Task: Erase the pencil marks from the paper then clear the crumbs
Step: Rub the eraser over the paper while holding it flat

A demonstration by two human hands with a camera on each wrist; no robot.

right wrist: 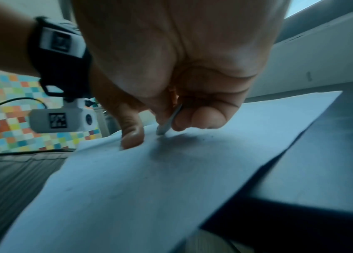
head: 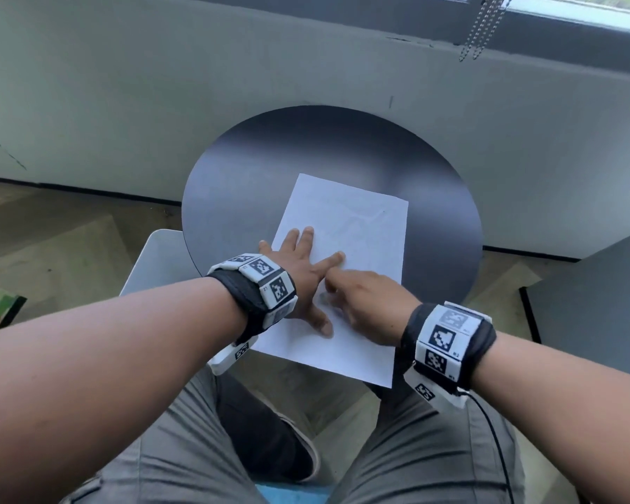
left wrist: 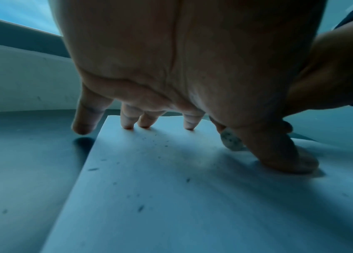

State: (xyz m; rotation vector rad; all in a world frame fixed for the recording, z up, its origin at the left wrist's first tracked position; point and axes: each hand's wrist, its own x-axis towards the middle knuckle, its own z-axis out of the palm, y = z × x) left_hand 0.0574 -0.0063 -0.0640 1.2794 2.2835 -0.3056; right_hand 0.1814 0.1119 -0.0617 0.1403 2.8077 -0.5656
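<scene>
A white sheet of paper [head: 357,227] lies on a round dark table [head: 306,158], its near end hanging over the table's edge. Faint pencil lines show on its far half. My left hand [head: 302,271] presses flat on the paper's left side, fingers spread. My right hand [head: 357,296] pinches a small pale speckled eraser [right wrist: 169,121] between thumb and fingers, its tip on the paper beside the left thumb. The eraser [left wrist: 232,139] also shows behind the left thumb. Dark eraser crumbs [left wrist: 141,208] lie scattered over the paper [left wrist: 171,196].
A grey wall [head: 161,103] rises right behind the table. My legs in grey trousers [head: 433,449] sit under the paper's near edge. A pale seat edge [head: 150,263] stands at the left, a dark panel [head: 597,303] at the right. A beaded cord [head: 481,27] hangs above.
</scene>
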